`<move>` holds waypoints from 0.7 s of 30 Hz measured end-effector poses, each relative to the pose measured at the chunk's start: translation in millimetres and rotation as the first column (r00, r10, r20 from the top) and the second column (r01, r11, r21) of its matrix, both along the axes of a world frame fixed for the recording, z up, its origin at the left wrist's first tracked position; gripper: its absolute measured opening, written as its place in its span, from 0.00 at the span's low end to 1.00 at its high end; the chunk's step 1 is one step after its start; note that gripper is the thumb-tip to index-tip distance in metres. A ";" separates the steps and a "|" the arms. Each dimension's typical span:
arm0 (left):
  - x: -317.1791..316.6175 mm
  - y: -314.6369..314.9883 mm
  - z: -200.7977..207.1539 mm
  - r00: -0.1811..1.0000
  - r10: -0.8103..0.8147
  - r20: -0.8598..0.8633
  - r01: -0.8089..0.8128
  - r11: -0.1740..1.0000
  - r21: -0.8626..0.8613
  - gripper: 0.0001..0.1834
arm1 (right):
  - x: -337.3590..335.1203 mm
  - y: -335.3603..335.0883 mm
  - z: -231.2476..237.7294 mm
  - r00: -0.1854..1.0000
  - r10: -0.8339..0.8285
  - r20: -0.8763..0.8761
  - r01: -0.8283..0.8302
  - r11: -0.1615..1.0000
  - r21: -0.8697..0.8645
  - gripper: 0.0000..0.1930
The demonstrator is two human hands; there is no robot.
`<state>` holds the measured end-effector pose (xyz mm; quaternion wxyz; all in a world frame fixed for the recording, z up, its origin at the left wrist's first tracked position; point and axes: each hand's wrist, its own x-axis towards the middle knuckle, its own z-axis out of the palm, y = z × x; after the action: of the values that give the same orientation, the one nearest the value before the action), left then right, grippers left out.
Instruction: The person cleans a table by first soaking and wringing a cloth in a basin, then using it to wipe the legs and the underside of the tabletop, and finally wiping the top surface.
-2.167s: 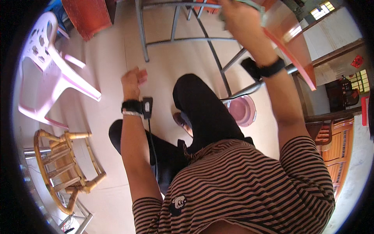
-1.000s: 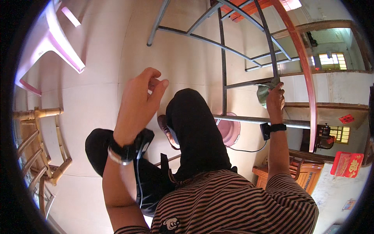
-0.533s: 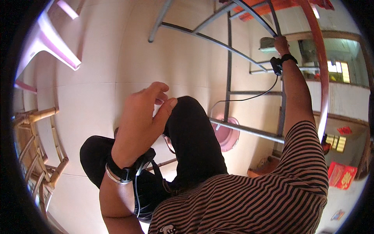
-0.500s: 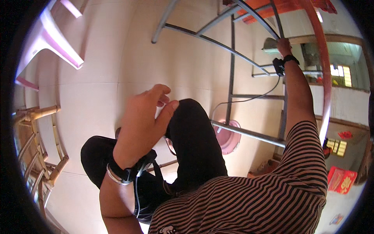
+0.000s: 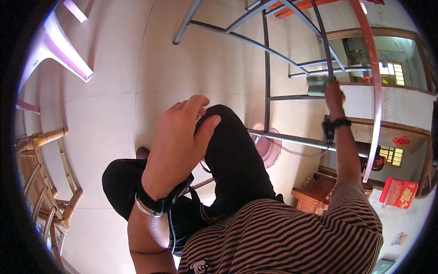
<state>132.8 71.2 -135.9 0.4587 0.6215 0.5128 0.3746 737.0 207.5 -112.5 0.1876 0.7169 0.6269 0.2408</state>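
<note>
My right hand (image 5: pixel 335 95) is closed around a dark metal leg (image 5: pixel 323 41) of a tubular frame (image 5: pixel 267 68), at the right. A greenish-grey, cloth-like piece (image 5: pixel 316 86) sticks out from its left side, blurred by motion. My left hand (image 5: pixel 175 137) hovers over my knees (image 5: pixel 230 155) with nothing visible in it. Its fingers are loosely bent and the thumb stands apart. Both wrists carry dark straps with a small device, and a cable trails from the right one.
A pink basin (image 5: pixel 269 153) stands on the floor behind the frame's lower bar. Left of me are a bamboo chair (image 5: pixel 43 182) and a pale pink plastic stool (image 5: pixel 59 50). A red pole-like edge (image 5: pixel 375 91) and wooden furniture (image 5: pixel 312 198) lie to the right.
My right hand has slid along the metal leg toward me, the greenish-grey piece moving with it. My left hand has shifted slightly right. The view has turned a little.
</note>
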 end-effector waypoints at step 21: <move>-79.9 36.0 -76.3 0.960 0.102 -0.263 -0.170 0.952 -0.253 0.16 | -487.5 -77.8 -64.8 0.776 0.157 -0.611 -0.616 0.399 -0.680 0.46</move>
<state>52.9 107.3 -212.2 0.4457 0.5569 0.6543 0.2510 249.6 129.7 -177.3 0.3003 0.3886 0.8383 -0.2370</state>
